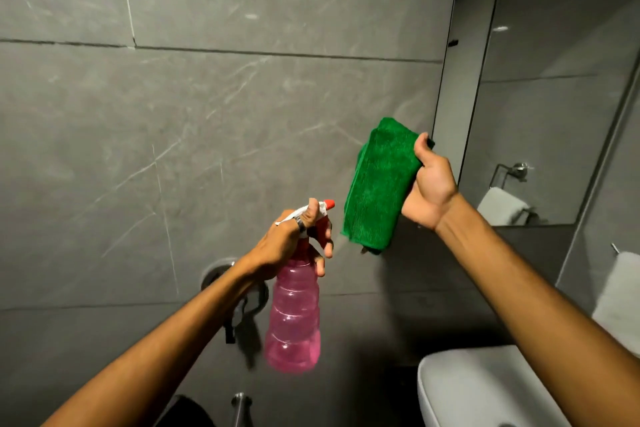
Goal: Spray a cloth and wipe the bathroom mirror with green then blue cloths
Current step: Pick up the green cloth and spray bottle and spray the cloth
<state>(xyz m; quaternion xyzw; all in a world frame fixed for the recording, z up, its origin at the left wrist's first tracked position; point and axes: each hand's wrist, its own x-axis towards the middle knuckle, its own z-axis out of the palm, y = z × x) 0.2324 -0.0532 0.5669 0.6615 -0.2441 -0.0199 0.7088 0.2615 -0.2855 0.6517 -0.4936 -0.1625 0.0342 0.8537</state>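
Observation:
My left hand [294, 239] grips the neck of a pink spray bottle [293, 319], fingers on its red trigger, and the red nozzle tip [329, 203] points right at the cloth. A folded green cloth [379, 184] hangs upright from my right hand [429, 187], a short gap from the nozzle. The bathroom mirror [540, 87] is fixed to the wall at the upper right, just behind my right hand. No blue cloth shows in this view.
Grey marble tiles [173, 114] cover the wall ahead. A round metal wall fitting [239, 288] sits behind my left forearm. A white basin [478, 388] lies at the lower right, with a white towel [620, 291] hanging beside it. The mirror reflects a towel ring and towel.

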